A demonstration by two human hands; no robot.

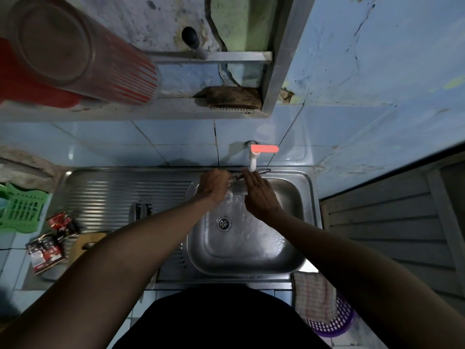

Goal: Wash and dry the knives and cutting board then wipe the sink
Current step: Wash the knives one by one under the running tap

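Your left hand [212, 183] curls round the handle end of a knife [237, 175] at the back rim of the sink [305, 197], right under the white tap [252, 161] with its orange lever [264, 148]. Your right hand [259, 195] lies flat, fingers straight and together, resting on the blade side of that knife; only a thin dark strip of it shows between your hands, and more metal pokes out past your right fingertips. The basin is wet around the drain [223, 222].

The cutting board [86, 244] lies well to your left, at the near edge of the ribbed draining board [120, 197], half hidden by your left forearm. Just beside it are red and black sachets [49, 250], and further left a green plastic rack [21, 210]. A dark object sits on the draining board just above your forearm; you cannot tell what it is.

A checked cloth [314, 295] hangs at the near right corner of the sink, over a purple basket [337, 321]. Overhead, a red striped container [75, 54] and a worn scrubbing brush [231, 96] sit on the shelf [151, 109].
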